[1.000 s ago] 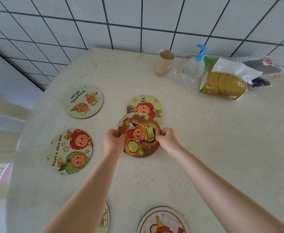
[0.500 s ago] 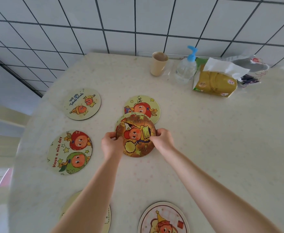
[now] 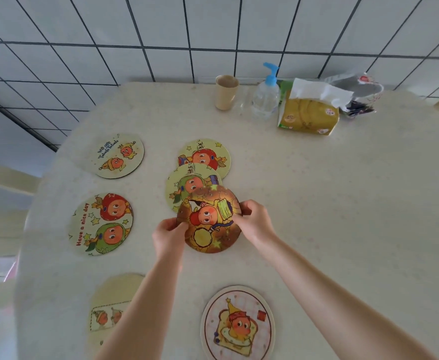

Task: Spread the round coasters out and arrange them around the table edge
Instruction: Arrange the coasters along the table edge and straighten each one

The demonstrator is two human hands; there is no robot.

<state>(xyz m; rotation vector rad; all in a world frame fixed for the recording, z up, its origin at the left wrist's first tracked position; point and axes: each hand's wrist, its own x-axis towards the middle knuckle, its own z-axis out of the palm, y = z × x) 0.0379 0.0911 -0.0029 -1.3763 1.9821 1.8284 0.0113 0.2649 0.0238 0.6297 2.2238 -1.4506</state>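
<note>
Since half a second ago the brown coaster (image 3: pixel 209 220) has slid toward the person, uncovering a green-character coaster (image 3: pixel 187 185) that was hidden beneath it.

Left hand (image 3: pixel 167 236) pinches the brown coaster's near-left rim, thumb on top. Right hand (image 3: pixel 254 222) pinches its right rim, fingers curled over the edge. Brown coaster overlaps the near part of the green-character coaster; that one in turn overlaps a red-character coaster (image 3: pixel 205 154) just beyond it.

Left of the hands: a "Have a nice day" coaster (image 3: pixel 101 224) lying flat, apart from the stack. Beyond that, farther left, a pale coaster (image 3: pixel 118 155) with two small figures.

Nearer than the hands: a toast-figure coaster (image 3: pixel 237 324) under the right forearm's side, and a cream coaster (image 3: pixel 111 305) partly hidden by the left forearm.

Far beyond the hands, by the tiled wall (image 3: pixel 213 29): beige cup (image 3: pixel 226 92), pump bottle (image 3: pixel 266 98), tissue pack (image 3: pixel 309 113). All on the pale table (image 3: pixel 343 203).
</note>
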